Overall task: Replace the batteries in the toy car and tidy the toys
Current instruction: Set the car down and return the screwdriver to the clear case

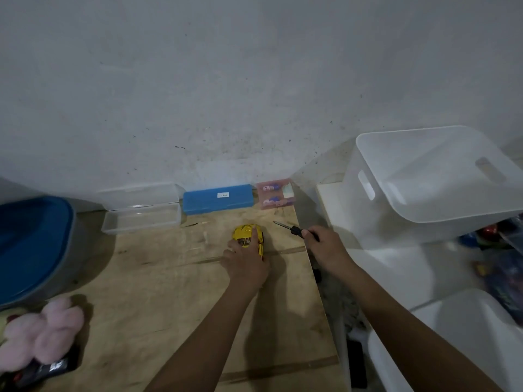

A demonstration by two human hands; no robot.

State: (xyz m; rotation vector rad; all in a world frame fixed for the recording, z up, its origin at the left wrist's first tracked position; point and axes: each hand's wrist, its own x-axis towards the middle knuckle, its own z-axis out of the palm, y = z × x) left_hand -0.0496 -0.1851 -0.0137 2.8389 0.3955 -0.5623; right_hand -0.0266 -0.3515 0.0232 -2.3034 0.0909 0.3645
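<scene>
A yellow toy car (245,232) lies on the wooden board (175,278), near its far right part. My left hand (246,260) holds the car from the near side, the index finger stretched over its top. My right hand (325,246) grips the black handle of a screwdriver (294,229) just right of the car; the metal tip points up and left, away from the car. A pink pack of batteries (276,195) lies against the wall behind the car. A pink plush toy (42,332) sits at the board's near left corner.
An open clear plastic case (141,216) and a shut blue case (218,200) line the wall. A blue-lidded bin (31,244) stands at left. A big white basket (435,176) rests on white furniture at right, with toys on the floor beyond.
</scene>
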